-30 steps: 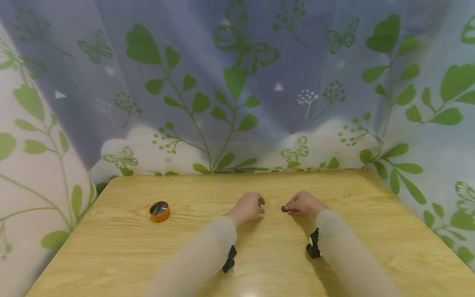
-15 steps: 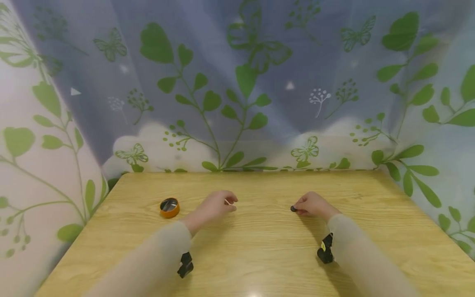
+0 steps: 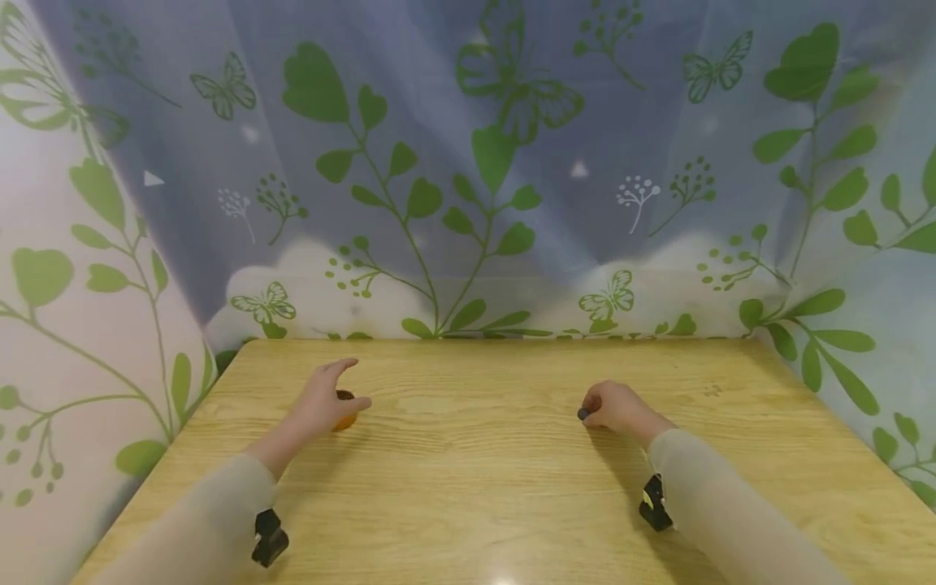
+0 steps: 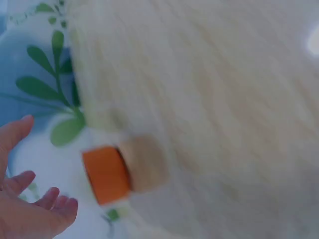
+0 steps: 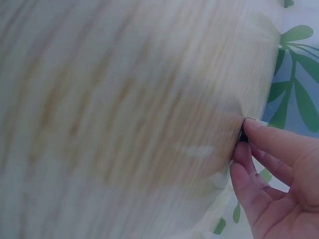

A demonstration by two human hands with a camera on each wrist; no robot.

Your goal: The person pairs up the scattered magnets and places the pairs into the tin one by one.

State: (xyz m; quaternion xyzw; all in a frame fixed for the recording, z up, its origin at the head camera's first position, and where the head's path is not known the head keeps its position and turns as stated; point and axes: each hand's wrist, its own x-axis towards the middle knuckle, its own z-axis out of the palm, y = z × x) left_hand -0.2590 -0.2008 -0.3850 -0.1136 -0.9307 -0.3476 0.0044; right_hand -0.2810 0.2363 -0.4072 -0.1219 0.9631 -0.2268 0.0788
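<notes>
My left hand (image 3: pixel 322 400) is spread, thumb and fingers apart, beside a small round orange container (image 3: pixel 346 419) on the wooden table, partly covering it in the head view. In the left wrist view the orange container (image 4: pixel 106 175) stands a little away from the fingers, with nothing in the hand (image 4: pixel 37 209). Over on the right, my right hand (image 3: pixel 617 406) pinches a small dark round piece (image 3: pixel 582 414) between thumb and fingertips. Only a sliver of that dark piece (image 5: pixel 243 133) shows in the right wrist view, so its exact kind is unclear.
The pale wooden table (image 3: pixel 468 479) spans the space below both hands. A curtain (image 3: pixel 453 162) printed with green leaves and butterflies hangs along the table's back and sides. Each wrist carries a small black camera, such as the left one (image 3: pixel 270 538).
My left hand has swept left from near the table's middle to the orange container, its fingers spreading. The right hand stays near its place, still pinching the dark piece. The head view has shifted slightly.
</notes>
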